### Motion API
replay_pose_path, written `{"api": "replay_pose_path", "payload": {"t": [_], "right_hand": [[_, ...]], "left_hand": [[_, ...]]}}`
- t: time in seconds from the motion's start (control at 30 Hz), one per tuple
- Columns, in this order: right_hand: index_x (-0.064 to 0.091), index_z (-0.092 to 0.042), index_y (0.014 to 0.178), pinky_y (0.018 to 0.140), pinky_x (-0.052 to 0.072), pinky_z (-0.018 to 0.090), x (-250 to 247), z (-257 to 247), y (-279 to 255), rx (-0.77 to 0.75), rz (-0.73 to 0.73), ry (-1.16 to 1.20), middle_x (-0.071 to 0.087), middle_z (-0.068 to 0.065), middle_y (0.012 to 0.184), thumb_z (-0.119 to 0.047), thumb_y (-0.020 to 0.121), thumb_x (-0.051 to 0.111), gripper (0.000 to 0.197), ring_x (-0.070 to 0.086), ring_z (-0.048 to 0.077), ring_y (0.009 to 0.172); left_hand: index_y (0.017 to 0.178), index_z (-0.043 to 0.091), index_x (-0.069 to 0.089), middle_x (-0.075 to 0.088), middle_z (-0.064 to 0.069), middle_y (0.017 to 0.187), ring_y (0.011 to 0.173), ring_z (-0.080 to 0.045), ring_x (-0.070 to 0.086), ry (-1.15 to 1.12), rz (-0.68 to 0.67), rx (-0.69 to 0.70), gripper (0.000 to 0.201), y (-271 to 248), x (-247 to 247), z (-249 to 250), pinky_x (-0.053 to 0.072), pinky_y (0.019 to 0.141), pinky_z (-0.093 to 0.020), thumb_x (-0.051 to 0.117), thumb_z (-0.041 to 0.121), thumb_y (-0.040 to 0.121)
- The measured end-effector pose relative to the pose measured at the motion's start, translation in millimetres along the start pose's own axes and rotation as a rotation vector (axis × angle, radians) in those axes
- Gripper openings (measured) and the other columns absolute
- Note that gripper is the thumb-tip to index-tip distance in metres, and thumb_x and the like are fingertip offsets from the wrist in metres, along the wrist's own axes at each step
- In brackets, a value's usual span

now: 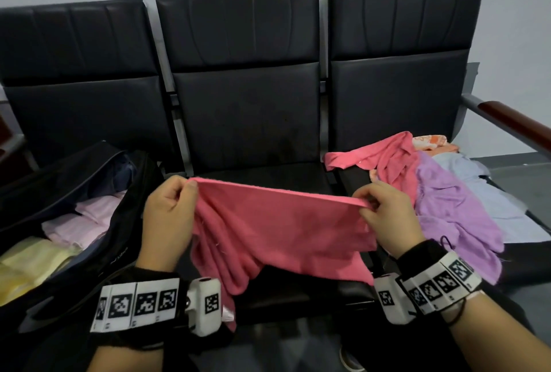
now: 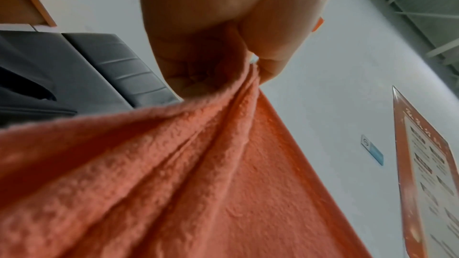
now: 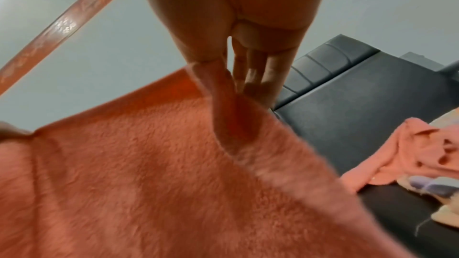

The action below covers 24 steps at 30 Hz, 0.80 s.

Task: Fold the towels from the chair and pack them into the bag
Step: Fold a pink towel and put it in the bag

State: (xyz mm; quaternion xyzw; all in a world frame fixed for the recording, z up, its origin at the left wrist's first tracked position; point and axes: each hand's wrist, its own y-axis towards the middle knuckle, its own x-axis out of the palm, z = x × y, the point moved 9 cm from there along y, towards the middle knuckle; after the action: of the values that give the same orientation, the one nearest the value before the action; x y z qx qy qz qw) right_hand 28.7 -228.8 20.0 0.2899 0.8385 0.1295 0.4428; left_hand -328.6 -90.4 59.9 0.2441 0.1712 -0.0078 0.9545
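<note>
We hold the pink towel stretched above the middle seat, our left hand and right hand each pinching a top corner between curled fingers so it hangs flat for folding. The unfolded pile waits on the right seat; the open bag, on the left, holds folded towels.
</note>
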Motion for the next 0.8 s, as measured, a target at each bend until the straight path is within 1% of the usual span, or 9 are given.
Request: {"api": "replay_pose_path", "payload": {"t": [0.13, 0.27, 0.33, 0.4, 0.47, 0.53, 0.6, 0.67, 0.8], "right_hand": [[0.077, -0.015, 0.089, 0.083, 0.055, 0.039, 4.9, 13.2, -0.8, 0.087, -0.031, 0.103, 0.073, -0.005, 0.083, 0.009, 0.076, 0.068, 0.029, 0.068, 0.013, 0.08], [0.074, -0.032, 0.092, 0.087, 0.054, 0.031, 9.0, 7.2, -1.1, 0.161, -0.056, 0.424, 0.075, -0.012, 0.089, -0.002, 0.086, 0.069, 0.031, 0.068, 0.004, 0.089], [0.071, -0.033, 0.106, 0.084, 0.054, 0.035, 11.6, -7.5, 0.4, 0.159, -0.07, 0.621, 0.074, -0.003, 0.1, -0.008, 0.089, 0.069, 0.031, 0.068, 0.016, 0.091], [0.068, -0.029, 0.111, 0.073, 0.052, 0.039, 20.0, -23.7, 0.9, 0.2, -0.105, 0.849, 0.072, 0.014, 0.094, -0.011, 0.089, 0.067, 0.029, 0.063, 0.028, 0.079], [0.069, -0.023, 0.098, 0.069, 0.047, 0.035, 29.5, -39.4, -0.7, 0.228, -0.154, 0.987, 0.067, 0.022, 0.087, -0.007, 0.089, 0.064, 0.019, 0.059, 0.027, 0.075], [0.07, -0.018, 0.089, 0.063, 0.048, 0.031, 41.3, -52.2, -6.8, 0.24, -0.244, 1.028, 0.066, 0.019, 0.08, 0.003, 0.093, 0.058, 0.024, 0.059, 0.025, 0.07], [0.07, -0.012, 0.092, 0.057, 0.055, 0.03, 55.9, -64.0, -17.3, 0.27, -0.398, 1.059, 0.067, 0.009, 0.074, 0.008, 0.094, 0.052, 0.027, 0.062, 0.02, 0.062], [0.069, -0.008, 0.104, 0.065, 0.058, 0.029, 68.9, -73.4, -28.1, 0.264, -0.558, 1.02, 0.071, 0.005, 0.084, 0.014, 0.093, 0.047, 0.032, 0.066, 0.016, 0.07], [0.062, -0.009, 0.118, 0.07, 0.052, 0.025, 83.8, -93.0, -40.4, 0.099, -0.735, 0.786, 0.072, -0.003, 0.094, 0.017, 0.089, 0.043, 0.043, 0.066, 0.008, 0.081]], "left_hand": [[0.068, 0.009, 0.046, 0.042, 0.007, 0.061, 0.06, -0.008, 0.039, -0.025, 0.126, -0.033, 0.035, 11.0, -14.3, -0.5, 0.036, 0.061, -0.035, 0.048, 0.034, 0.092], [0.075, 0.012, 0.051, 0.05, 0.005, 0.068, 0.065, -0.008, 0.046, -0.032, 0.165, -0.001, 0.038, 17.5, -9.1, 15.9, 0.04, 0.065, -0.036, 0.046, 0.044, 0.095], [0.081, 0.018, 0.056, 0.057, 0.008, 0.074, 0.07, -0.006, 0.052, -0.014, 0.056, 0.028, 0.03, 15.5, 17.1, 28.6, 0.044, 0.068, -0.033, 0.051, 0.043, 0.096], [0.087, 0.025, 0.059, 0.062, 0.003, 0.088, 0.08, -0.006, 0.057, 0.001, -0.086, 0.023, 0.008, 10.4, 47.9, 30.8, 0.046, 0.078, -0.026, 0.062, 0.028, 0.094], [0.1, 0.027, 0.059, 0.06, -0.001, 0.106, 0.096, -0.009, 0.058, 0.1, -0.219, 0.015, 0.023, 1.7, 71.2, 23.4, 0.042, 0.091, -0.023, 0.065, 0.007, 0.089], [0.115, 0.02, 0.059, 0.056, -0.001, 0.113, 0.104, -0.01, 0.056, 0.157, -0.334, -0.018, 0.041, -9.4, 85.9, 9.3, 0.041, 0.1, -0.024, 0.058, -0.007, 0.085], [0.122, 0.019, 0.058, 0.056, 0.001, 0.105, 0.087, -0.004, 0.056, 0.141, -0.418, -0.041, 0.047, -21.3, 94.1, 0.2, 0.046, 0.09, -0.026, 0.054, -0.011, 0.085], [0.12, 0.024, 0.058, 0.059, 0.003, 0.094, 0.069, -0.002, 0.054, 0.085, -0.457, -0.073, 0.049, -30.1, 98.6, -4.2, 0.047, 0.074, -0.023, 0.055, -0.011, 0.087], [0.109, 0.024, 0.065, 0.068, 0.002, 0.086, 0.069, -0.004, 0.061, -0.022, -0.415, -0.128, 0.041, -37.8, 97.5, -3.5, 0.05, 0.068, -0.019, 0.062, -0.009, 0.085]]}}
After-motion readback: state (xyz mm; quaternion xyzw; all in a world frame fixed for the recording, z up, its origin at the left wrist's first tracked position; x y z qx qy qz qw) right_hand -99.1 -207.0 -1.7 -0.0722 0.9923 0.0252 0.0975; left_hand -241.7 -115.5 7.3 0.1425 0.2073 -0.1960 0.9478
